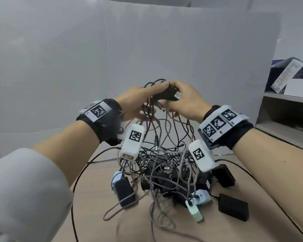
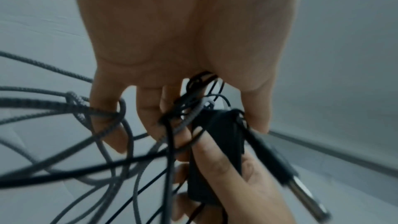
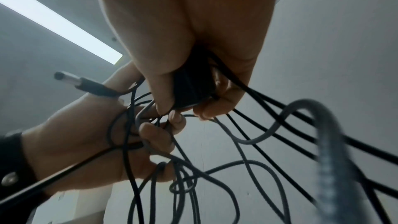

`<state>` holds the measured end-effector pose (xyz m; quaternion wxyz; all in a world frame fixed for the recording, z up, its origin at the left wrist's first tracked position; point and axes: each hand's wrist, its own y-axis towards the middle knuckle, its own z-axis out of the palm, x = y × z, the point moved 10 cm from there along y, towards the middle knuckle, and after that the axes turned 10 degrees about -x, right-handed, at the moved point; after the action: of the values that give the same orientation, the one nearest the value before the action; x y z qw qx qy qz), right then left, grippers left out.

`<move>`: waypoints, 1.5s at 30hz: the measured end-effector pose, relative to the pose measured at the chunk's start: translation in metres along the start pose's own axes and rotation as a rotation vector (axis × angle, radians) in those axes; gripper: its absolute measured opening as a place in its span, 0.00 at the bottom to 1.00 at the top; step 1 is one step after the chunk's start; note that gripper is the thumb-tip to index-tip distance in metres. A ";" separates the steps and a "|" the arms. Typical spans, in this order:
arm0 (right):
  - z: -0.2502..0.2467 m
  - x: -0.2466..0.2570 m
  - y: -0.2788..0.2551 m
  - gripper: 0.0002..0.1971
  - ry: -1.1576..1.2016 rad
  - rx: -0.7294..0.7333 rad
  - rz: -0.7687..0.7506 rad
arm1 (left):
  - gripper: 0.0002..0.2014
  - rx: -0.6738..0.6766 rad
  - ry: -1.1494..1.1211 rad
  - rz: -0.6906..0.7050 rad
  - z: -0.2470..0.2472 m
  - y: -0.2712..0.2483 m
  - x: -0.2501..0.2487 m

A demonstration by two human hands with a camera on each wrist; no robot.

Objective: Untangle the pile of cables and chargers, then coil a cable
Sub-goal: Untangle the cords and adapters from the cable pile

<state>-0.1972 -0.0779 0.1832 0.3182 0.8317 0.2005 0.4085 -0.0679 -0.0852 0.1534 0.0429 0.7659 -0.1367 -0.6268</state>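
Observation:
A tangled pile of black and grey cables [image 1: 164, 165] with several black chargers lies on the brown table [image 1: 208, 229]. Both hands are raised above it, lifting a bunch of strands. My right hand [image 1: 175, 100] grips a black charger block [image 1: 166, 94], seen between thumb and fingers in the right wrist view [image 3: 191, 88]. My left hand [image 1: 147, 103] meets it from the left, index finger lying on the block, the other fingers curled round black and grey cables [image 3: 133, 125]. A black barrel plug [image 2: 301, 185] sticks out between the hands.
Black adapters [image 1: 233, 208] [image 1: 124, 191], pale blue plugs [image 1: 201, 198] and a mint-green one [image 1: 194, 210] ring the pile. A grey shelf unit [image 1: 285, 117] with boxes stands at right. A white backdrop wall [image 1: 129, 49] rises behind the table.

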 end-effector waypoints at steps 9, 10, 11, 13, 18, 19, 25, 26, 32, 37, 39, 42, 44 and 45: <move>-0.040 -0.011 0.021 0.19 0.352 -0.140 0.129 | 0.19 -0.151 -0.169 -0.045 -0.039 0.011 0.008; -0.040 -0.021 0.020 0.18 0.392 -0.162 0.178 | 0.18 -0.196 -0.165 -0.078 -0.046 0.013 0.018; -0.041 -0.033 0.018 0.17 0.427 -0.185 0.228 | 0.17 -0.235 -0.172 -0.118 -0.051 0.014 0.031; -0.041 -0.054 0.015 0.14 0.465 -0.218 0.313 | 0.15 -0.293 -0.217 -0.193 -0.059 0.015 0.055; -0.039 -0.087 0.010 0.11 0.459 -0.227 0.409 | 0.10 -0.320 -0.207 -0.277 -0.065 0.016 0.095; -0.039 -0.091 0.009 0.11 0.452 -0.233 0.419 | 0.10 -0.299 -0.190 -0.289 -0.063 0.017 0.100; -0.032 -0.097 0.009 0.11 0.390 -0.226 0.421 | 0.26 0.001 0.372 -0.309 -0.040 0.009 0.107; -0.032 -0.095 0.010 0.11 0.379 -0.220 0.412 | 0.35 0.048 0.596 -0.286 -0.038 0.007 0.104; -0.031 -0.077 0.012 0.14 0.382 -0.163 0.375 | 0.39 -0.068 0.927 0.206 -0.010 0.005 0.030; -0.019 -0.045 0.014 0.12 0.456 -0.081 0.308 | 0.33 -0.002 0.556 0.231 0.035 0.002 0.015; -0.014 -0.038 0.013 0.13 0.471 -0.038 0.291 | 0.30 0.017 0.377 0.181 0.042 0.005 0.022; -0.010 -0.042 0.011 0.15 0.450 -0.004 0.293 | 0.16 0.015 0.144 0.138 0.039 0.008 0.032; -0.011 -0.053 0.009 0.15 0.399 0.012 0.317 | 0.14 -0.013 0.139 0.157 0.028 0.010 0.034; -0.010 -0.060 0.006 0.14 0.361 0.027 0.336 | 0.14 -0.028 0.125 0.162 0.020 0.011 0.034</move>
<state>-0.2402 -0.1144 0.1586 0.1937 0.7711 0.1186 0.5949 -0.0833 -0.1027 0.1192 0.1126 0.7893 -0.1863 -0.5742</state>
